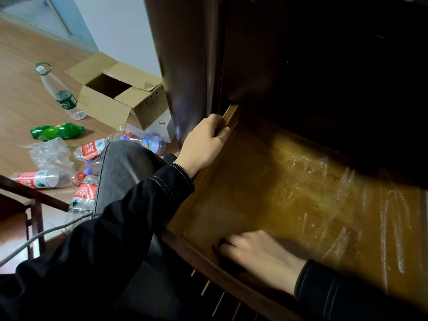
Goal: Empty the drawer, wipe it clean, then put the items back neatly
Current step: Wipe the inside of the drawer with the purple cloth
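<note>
The wooden drawer (266, 193) is pulled out of a dark cabinet (185, 66). Its brown bottom is bare and shows wet, shiny streaks toward the right. My left hand (203, 144) grips the top of the drawer's left side wall near the cabinet. My right hand (259, 253) is inside the drawer at the front left corner. It is blurred, and its fingers curl over what looks like a dark cloth (216, 247) pressed on the bottom. Most of the cloth is hidden under the hand.
On the floor to the left lie an open cardboard box (115, 93), a white box (159, 128), a green bottle (58, 130), a clear bottle (60, 93) and several red-labelled bottles (90, 148). A grey cable (34, 239) crosses a dark wooden frame (23, 205).
</note>
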`<state>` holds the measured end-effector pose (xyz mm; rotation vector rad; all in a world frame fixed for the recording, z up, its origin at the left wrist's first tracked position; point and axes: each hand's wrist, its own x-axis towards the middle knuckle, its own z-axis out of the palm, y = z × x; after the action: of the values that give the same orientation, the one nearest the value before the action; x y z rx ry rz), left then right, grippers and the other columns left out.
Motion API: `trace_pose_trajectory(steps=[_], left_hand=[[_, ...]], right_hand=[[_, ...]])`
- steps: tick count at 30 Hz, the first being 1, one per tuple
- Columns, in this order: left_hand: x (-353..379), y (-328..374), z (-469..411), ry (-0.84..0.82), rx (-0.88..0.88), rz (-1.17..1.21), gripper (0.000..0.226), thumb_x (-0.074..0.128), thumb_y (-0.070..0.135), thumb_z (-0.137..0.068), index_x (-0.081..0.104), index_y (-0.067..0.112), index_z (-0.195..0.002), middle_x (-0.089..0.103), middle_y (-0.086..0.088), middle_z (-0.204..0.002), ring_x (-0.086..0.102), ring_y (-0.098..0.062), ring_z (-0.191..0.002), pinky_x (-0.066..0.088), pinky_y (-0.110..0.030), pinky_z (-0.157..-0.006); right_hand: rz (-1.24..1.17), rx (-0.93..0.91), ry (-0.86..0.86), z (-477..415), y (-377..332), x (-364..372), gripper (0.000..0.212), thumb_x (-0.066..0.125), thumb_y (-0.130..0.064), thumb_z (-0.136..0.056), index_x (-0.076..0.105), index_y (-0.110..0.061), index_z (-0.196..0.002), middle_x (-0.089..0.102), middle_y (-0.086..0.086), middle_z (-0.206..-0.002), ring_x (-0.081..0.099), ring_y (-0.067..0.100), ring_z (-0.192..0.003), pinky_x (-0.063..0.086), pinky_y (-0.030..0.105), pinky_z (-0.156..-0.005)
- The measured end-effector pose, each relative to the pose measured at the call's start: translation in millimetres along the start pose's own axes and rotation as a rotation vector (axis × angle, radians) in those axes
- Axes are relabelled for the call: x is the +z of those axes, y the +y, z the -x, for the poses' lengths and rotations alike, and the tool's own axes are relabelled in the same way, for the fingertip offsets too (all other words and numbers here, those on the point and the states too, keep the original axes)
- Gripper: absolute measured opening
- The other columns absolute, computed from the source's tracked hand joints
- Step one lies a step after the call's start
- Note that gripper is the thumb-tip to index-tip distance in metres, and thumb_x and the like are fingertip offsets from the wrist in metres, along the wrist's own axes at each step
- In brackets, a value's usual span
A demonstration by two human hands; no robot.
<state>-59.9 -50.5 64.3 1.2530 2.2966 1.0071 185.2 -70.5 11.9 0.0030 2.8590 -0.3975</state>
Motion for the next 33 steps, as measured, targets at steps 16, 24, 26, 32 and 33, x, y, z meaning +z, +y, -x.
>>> trace_pose_trajectory(steps=[16, 24, 26, 32, 33], left_hand=[[0.1, -0.8, -0.3, 0.002, 0.013, 0.005, 0.038, 0.051, 0.037, -0.100, 0.052, 0.016, -0.132, 0.062, -0.007, -0.125, 0.058, -0.026, -0.113, 0.047, -0.044, -0.098], [3.2, 1.2, 4.7, 0.142, 0.193, -0.216, 0.046, 0.054, 0.030, -0.096, 0.045, 0.016, -0.138, 0.052, -0.007, -0.124, 0.053, -0.028, -0.110, 0.048, -0.040, -0.085], [2.0, 5.4, 7.4, 0.200, 0.285, -0.376, 0.051, 0.058, 0.025, -0.090, 0.047, 0.012, -0.138, 0.049, -0.011, -0.126, 0.048, -0.033, -0.114, 0.047, -0.045, -0.085], [10.3, 32.5, 20.4, -0.040, 0.649, -0.755, 0.037, 0.049, 0.026, -0.086, 0.059, 0.016, -0.120, 0.053, -0.006, -0.124, 0.042, -0.033, -0.127, 0.038, -0.043, -0.098], [16.9, 37.6, 20.4, -0.180, 0.661, -0.779, 0.037, 0.048, 0.026, -0.087, 0.059, 0.018, -0.122, 0.052, -0.005, -0.126, 0.043, -0.030, -0.125, 0.039, -0.041, -0.096]], right_hand=[[-0.042, 0.215, 0.135, -12.6, 27.6, -12.8, 0.026, 0.062, -0.030, -0.096, 0.062, -0.026, -0.123, 0.061, -0.004, -0.111, 0.066, 0.021, -0.098, 0.050, 0.031, -0.070], [-0.018, 0.024, 0.000, 5.9, 2.6, -4.3, 0.026, 0.067, -0.005, -0.087, 0.063, -0.022, -0.106, 0.058, 0.001, -0.086, 0.064, 0.024, -0.072, 0.052, 0.037, -0.052], [-0.003, 0.119, 0.022, 4.5, 23.1, -9.6, 0.018, 0.065, -0.017, -0.092, 0.061, -0.025, -0.108, 0.057, -0.002, -0.093, 0.064, 0.022, -0.082, 0.055, 0.038, -0.062], [0.066, 0.687, 0.258, -4.3, 76.8, -27.8, 0.037, 0.059, -0.036, -0.100, 0.060, -0.032, -0.136, 0.059, -0.003, -0.131, 0.063, 0.023, -0.111, 0.054, 0.037, -0.092], [0.101, 0.688, 0.231, -4.5, 70.1, -23.1, 0.040, 0.059, -0.033, -0.100, 0.057, -0.031, -0.139, 0.057, -0.001, -0.135, 0.061, 0.024, -0.114, 0.053, 0.038, -0.094]])
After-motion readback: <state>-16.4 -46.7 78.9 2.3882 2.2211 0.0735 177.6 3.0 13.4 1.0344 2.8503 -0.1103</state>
